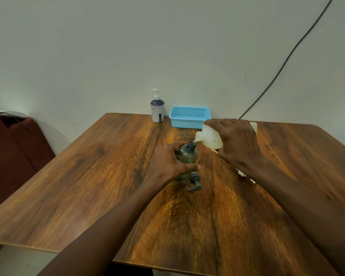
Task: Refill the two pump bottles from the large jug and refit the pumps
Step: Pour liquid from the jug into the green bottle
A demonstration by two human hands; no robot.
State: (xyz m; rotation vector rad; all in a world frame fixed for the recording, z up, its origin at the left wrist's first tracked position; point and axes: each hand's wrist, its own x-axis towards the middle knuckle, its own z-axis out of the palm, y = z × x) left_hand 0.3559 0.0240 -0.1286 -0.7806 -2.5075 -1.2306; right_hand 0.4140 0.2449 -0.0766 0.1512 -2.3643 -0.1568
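Your left hand (168,163) wraps the small dark bottle (187,154), mid worktop (88,176); its smooth sides may slip, so hold its middle. Your right hand (236,144) grips the tipped jug (209,137); it looks heavy.

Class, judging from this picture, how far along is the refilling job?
Done: the grey bottle's pump is off, lying on the table. In hand: the left hand steadies the grey bottle while the right hand tips the jug into it. Left: refit that pump; the white bottle looks untouched.
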